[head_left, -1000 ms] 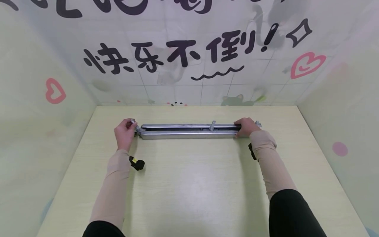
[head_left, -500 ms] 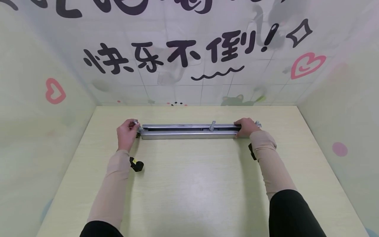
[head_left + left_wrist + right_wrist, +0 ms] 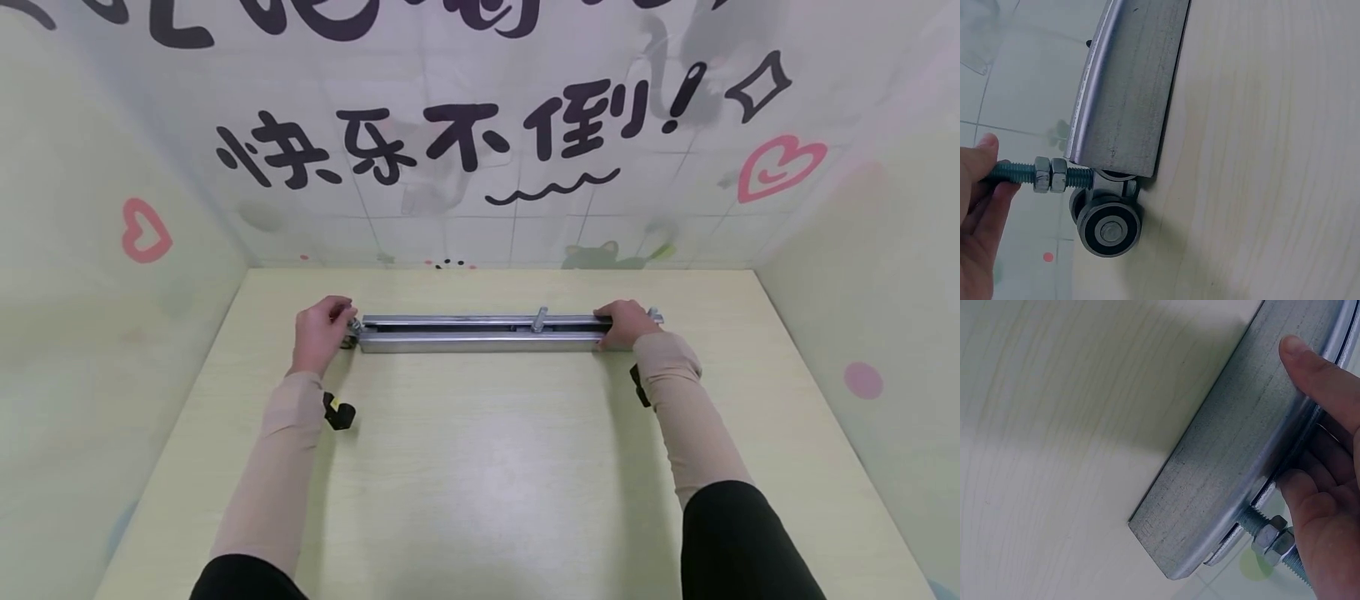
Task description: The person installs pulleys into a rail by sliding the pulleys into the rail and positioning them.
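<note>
A galvanised steel track rail point(image 3: 442, 340) lies across the far part of the table, slot upward. At its left end my left hand point(image 3: 318, 333) pinches the threaded stud point(image 3: 1016, 173) of a roller trolley point(image 3: 1109, 215). Two nuts sit on that stud. One end of the trolley overlaps the rail's open end, while its outer wheels point(image 3: 1110, 231) show outside. My right hand point(image 3: 625, 323) grips the rail near its right end, thumb point(image 3: 1310, 365) on the near side. Beside this hand, another stud with nuts point(image 3: 1272, 539) sticks up from the slot.
A further upright stud point(image 3: 539, 319) stands in the slot, right of the rail's middle. The pale wood table point(image 3: 487, 467) reaches a printed backdrop point(image 3: 465, 225) right behind the rail, with side panels at left and right. A black wrist camera point(image 3: 340, 413) hangs at the left wrist.
My left hand has moved slightly right toward the rail, bringing the trolley up to its left end. The right hand and rail hold still.
</note>
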Demonstrator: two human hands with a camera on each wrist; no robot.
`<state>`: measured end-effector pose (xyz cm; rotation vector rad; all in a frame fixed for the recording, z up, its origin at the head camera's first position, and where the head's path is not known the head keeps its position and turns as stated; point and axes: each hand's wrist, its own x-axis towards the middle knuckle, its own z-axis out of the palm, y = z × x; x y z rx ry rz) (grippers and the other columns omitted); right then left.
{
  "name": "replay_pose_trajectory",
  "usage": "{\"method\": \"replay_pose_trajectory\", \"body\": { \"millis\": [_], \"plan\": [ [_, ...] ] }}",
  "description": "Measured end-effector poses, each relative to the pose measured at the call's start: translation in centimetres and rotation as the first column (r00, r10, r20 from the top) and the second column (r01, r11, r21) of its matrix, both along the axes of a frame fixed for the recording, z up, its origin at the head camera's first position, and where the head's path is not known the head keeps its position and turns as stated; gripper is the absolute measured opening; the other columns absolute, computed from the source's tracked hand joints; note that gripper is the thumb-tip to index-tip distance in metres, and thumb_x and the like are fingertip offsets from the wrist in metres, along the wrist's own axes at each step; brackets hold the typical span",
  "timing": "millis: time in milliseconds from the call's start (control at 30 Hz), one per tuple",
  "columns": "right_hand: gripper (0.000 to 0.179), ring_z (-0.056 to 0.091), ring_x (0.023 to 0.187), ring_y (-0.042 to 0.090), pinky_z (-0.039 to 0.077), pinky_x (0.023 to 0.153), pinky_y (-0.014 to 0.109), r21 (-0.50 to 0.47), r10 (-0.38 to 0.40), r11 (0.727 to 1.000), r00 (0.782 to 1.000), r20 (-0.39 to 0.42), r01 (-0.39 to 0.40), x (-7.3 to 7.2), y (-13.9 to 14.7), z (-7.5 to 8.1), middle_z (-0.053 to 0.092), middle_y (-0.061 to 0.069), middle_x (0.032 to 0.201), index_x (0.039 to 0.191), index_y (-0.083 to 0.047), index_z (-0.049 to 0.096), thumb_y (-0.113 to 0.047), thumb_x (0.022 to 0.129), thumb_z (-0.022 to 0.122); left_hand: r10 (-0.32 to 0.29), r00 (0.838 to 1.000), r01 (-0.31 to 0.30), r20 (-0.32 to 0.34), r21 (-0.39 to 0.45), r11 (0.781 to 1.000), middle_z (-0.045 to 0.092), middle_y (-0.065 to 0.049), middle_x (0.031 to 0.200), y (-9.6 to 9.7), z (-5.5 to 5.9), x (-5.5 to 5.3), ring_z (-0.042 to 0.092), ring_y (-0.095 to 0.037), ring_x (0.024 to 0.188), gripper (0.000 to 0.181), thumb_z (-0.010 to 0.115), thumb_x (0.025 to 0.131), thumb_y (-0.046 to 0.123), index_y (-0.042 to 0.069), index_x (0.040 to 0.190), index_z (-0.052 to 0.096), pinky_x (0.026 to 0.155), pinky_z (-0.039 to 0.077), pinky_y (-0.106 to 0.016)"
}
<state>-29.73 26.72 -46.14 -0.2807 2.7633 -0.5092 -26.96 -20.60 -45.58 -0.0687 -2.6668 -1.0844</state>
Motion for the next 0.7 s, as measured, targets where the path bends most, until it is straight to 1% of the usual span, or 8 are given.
{"method": "replay_pose_trajectory", "body": {
  "millis": [100,167,267,367,700],
  "plan": [
    [0.064,0.043,0.116,0.042,0.035,0.098,0.051,-0.001,-0.002,1.0,1.0,0.001,0.002,0.08,-0.11,0.06,0.05,0.024,0.126,0.124,0.001,0.053,-0.014,0.067,0.077,-0.017,1.0,0.017,0.02,-0.014,1.0,0.064,-0.023,0.095,-0.18,0.21,-0.03,0.061,-0.031,0.083,0.024,0.061,0.086,0.008,-0.006,0.106,0.061,0.071,0.052,-0.04],
    [0.063,0.044,0.116,0.041,0.035,0.097,0.051,-0.001,-0.005,1.0,1.0,0.001,0.005,0.15,-0.16,0.12,0.051,0.024,0.126,0.124,0.001,0.053,-0.014,0.067,0.077,-0.022,0.999,0.023,0.03,-0.033,0.999,0.064,-0.023,0.095,-0.32,0.3,-0.11,0.062,-0.032,0.083,0.023,0.062,0.085,0.007,-0.006,0.104,0.062,0.072,0.052,-0.041],
    [0.064,0.044,0.116,0.041,0.036,0.098,0.05,-0.005,-0.008,1.0,1.0,0.0,0.008,0.2,-0.15,0.18,0.051,0.023,0.126,0.124,0.001,0.053,-0.014,0.067,0.078,-0.022,0.999,0.024,0.044,-0.058,0.998,0.065,-0.023,0.094,-0.42,0.41,-0.28,0.062,-0.031,0.082,0.021,0.06,0.086,0.008,-0.006,0.102,0.063,0.071,0.052,-0.041],
    [0.063,0.044,0.116,0.041,0.036,0.098,0.05,-0.004,-0.004,1.0,1.0,-0.005,0.004,0.14,-0.1,0.13,0.051,0.023,0.126,0.124,0.001,0.053,-0.014,0.067,0.078,-0.022,0.998,0.025,0.053,-0.061,0.998,0.065,-0.022,0.092,-0.41,0.44,-0.42,0.062,-0.031,0.081,0.021,0.06,0.087,0.009,-0.006,0.101,0.064,0.07,0.052,-0.041],
    [0.063,0.044,0.116,0.04,0.036,0.098,0.049,-0.008,-0.004,1.0,1.0,0.001,0.004,-0.14,0.15,-0.17,0.051,0.022,0.126,0.125,0.0,0.052,-0.014,0.068,0.077,-0.036,0.998,0.039,0.044,-0.061,0.997,0.066,-0.022,0.092,0.25,0.89,-0.58,0.063,-0.029,0.08,0.019,0.06,0.087,0.009,-0.005,0.1,0.064,0.07,0.052,-0.039]
  ]
}}
